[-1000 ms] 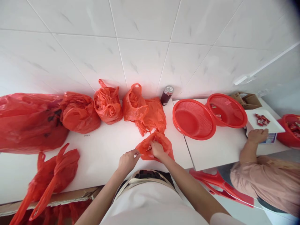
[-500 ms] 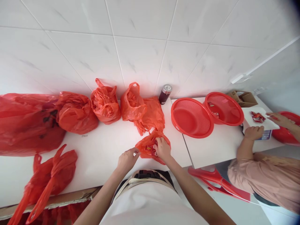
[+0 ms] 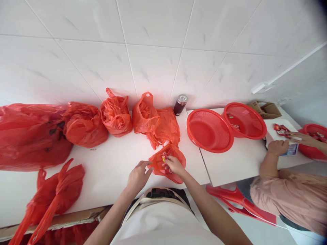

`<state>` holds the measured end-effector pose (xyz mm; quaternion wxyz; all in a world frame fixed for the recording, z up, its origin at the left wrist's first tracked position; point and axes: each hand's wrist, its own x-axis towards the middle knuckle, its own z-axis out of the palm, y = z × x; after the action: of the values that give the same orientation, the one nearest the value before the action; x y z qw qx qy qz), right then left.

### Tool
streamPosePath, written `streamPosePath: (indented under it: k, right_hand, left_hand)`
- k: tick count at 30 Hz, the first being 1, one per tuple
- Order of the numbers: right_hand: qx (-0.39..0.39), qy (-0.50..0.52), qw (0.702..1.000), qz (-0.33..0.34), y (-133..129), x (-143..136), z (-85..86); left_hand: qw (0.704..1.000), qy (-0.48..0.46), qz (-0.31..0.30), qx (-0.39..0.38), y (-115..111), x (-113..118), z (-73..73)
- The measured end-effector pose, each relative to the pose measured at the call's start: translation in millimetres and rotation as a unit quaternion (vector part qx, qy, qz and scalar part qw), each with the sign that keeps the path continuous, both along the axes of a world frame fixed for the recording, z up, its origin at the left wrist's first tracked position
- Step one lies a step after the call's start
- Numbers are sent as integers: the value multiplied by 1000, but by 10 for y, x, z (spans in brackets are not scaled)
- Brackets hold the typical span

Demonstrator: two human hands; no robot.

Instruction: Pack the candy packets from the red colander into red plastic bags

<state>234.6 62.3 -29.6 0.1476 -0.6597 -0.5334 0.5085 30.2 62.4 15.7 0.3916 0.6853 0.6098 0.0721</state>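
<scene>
An opened red plastic bag [image 3: 181,157] lies on the white table in front of me, with small red-wrapped packets inside. My right hand [image 3: 174,165] is in the bag's mouth, its fingers closed on a small red and yellow packet [image 3: 164,156]. At the bag's left edge is my left hand [image 3: 138,175], thumb and fingers apart, its fingertips close to the rim. Behind the bag lies a flat pile of red plastic bags [image 3: 168,126], beside an upright red bag [image 3: 144,114].
Several filled red bags [image 3: 87,126] stand to the left. A dark tumbler [image 3: 180,104] is by the wall. Two red baskets [image 3: 209,131] sit to the right. Farther right, a person's hands [image 3: 278,147] are at a white tray [image 3: 273,134] and a scale.
My right hand has drawn back slightly and a red and yellow packet now shows at its fingertips. My left hand's fingers have parted. The other person's right hand has moved over the tray's packets.
</scene>
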Motion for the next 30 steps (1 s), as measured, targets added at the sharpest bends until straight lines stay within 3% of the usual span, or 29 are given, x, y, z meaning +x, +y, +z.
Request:
streamPosePath:
  k: [3,7,11,16,22,30]
  right_hand:
    - [-20,109,994,0,-115,24,337]
    - [-61,292,955,-4,-192,26,729]
    - [-40,286,957,-27,-156,-1,932]
    - [50,286,956,-46,-182,-93,1021]
    - [61,301,948,-79,-247,-224,1012]
    - [87,275,955,-66,-247,-222,1019]
  left_hand:
    - [997,-81,12,1,38,62,156]
    - [965,-251,11,-73,121,163,361]
    - [933,-333,77,-111,165,207,478]
    - [908,-358,168,-138,145,196,538]
    - [898,-374,185,-143,106,207,541]
    - [910,-371,165,-86,90,222,517]
